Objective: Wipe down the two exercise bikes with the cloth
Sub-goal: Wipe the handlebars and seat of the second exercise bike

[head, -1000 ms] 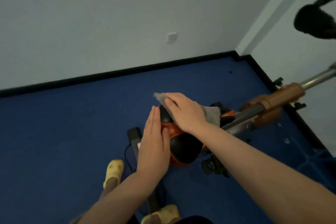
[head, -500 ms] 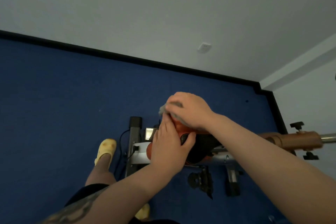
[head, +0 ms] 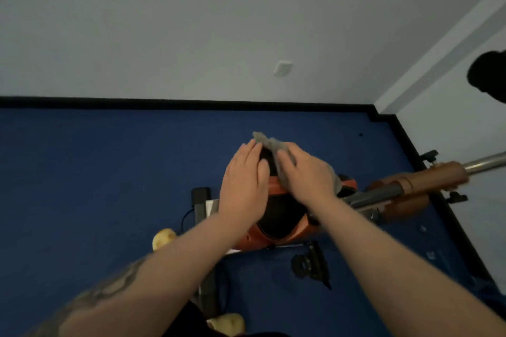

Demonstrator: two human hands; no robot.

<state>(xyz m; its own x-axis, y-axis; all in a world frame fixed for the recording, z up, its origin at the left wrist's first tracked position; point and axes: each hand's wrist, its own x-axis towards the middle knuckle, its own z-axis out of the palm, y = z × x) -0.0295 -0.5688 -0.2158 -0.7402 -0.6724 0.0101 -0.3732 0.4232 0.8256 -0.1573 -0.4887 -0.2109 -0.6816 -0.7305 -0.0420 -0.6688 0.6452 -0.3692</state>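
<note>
The orange-and-black padded saddle of the exercise bike (head: 276,216) is sitting at the centre of the view, over the blue carpeted floor (head: 82,186); both hands are working on its nose end, up at 12 o'clock from the saddle's wide back. The right hand (head: 306,176) is lying palm down on the crumpled grey cloth (head: 269,145), its fingers nearly straight and pressing the fabric against the saddle; the cloth is poking out past the fingertips at 12 o'clock and showing again under the wrist side at 3 o'clock. The left hand (head: 245,186) is resting flat against the saddle's left flank, fingers extended and together, gripping nothing, its fingertips just beside the cloth's edge; whether they are touching the fabric, I cannot tell.

Out at 3 o'clock, the bike's orange frame tube (head: 427,176) is running away to the right edge, ending in a silver metal post (head: 484,163); a black pedal (head: 312,265) is hanging at 5 o'clock below the saddle; a black base bar (head: 201,197) is lying on the floor at 9 o'clock, partly hidden by the left forearm. Two yellow slippers are showing, one (head: 163,238) at 8 o'clock, the other (head: 227,323) down at 6 o'clock by the bottom edge. A black skirting strip (head: 164,103) is bordering the grey wall (head: 191,22) at 12 o'clock.
</note>
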